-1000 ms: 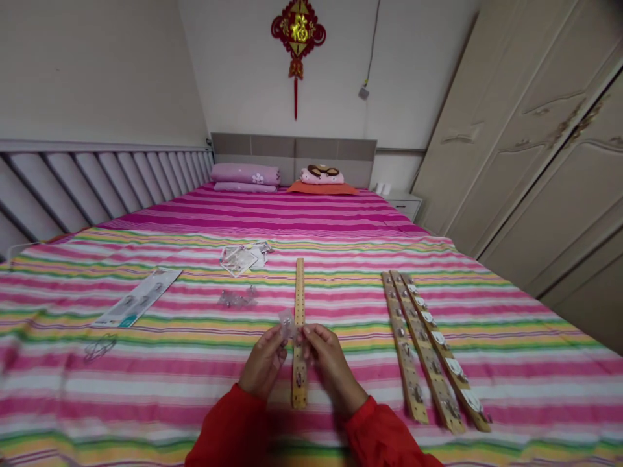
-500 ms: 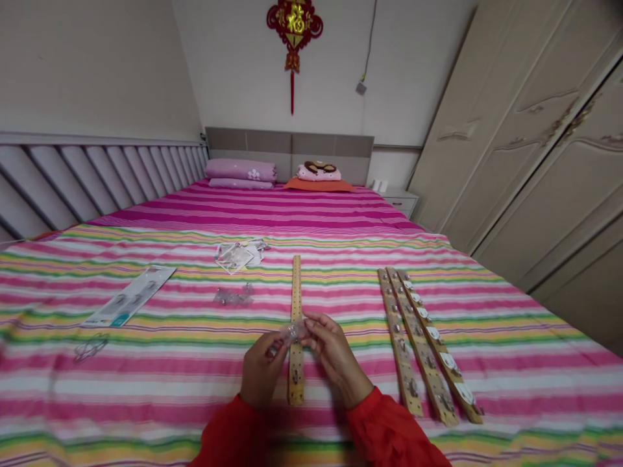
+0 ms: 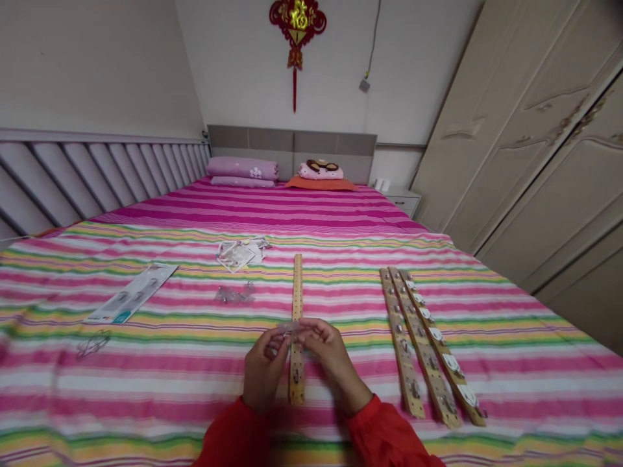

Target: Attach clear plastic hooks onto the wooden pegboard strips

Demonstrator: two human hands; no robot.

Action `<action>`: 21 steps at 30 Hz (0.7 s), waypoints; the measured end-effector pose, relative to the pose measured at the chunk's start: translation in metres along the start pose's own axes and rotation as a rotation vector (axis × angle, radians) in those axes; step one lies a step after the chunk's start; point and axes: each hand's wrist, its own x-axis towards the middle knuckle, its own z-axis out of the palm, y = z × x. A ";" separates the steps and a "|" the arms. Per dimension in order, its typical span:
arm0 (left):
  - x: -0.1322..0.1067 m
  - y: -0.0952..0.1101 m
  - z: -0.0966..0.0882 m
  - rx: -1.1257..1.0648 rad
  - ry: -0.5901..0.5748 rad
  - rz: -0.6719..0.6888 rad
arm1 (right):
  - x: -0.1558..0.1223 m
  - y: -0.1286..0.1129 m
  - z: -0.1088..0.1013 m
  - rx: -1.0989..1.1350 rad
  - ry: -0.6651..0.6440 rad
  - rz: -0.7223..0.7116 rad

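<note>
Since a moment ago, the left hand (image 3: 263, 364) and right hand (image 3: 333, 358) have come a bit closer. I see left fingers pinching a small clear packet (image 3: 288, 326) over the wooden strip (image 3: 297, 295); right fingers pinch its other side. Soft pinches at the edges should stop slips.

Head-worn view, forward and down

Dim, soft light is falling evenly over the bed (image 3: 346, 285), its source lying out of view — only the gold on the hanging ornament (image 3: 298, 16) is glinting. Shadow is gathering between the red sleeves (image 3: 238, 434); the wide lens is tilting the wardrobe (image 3: 516, 149) — and the clear packet (image 3: 288, 326) is looking soft, its detail blurring
</note>
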 end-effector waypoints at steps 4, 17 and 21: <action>0.002 0.003 0.001 -0.042 -0.031 -0.024 | -0.001 0.000 0.003 -0.098 0.046 0.002; 0.018 0.009 0.007 -0.087 -0.098 -0.056 | 0.008 0.006 -0.001 -0.183 0.034 0.027; 0.017 0.004 0.006 -0.145 -0.049 -0.070 | 0.007 0.007 -0.004 -0.335 0.060 -0.070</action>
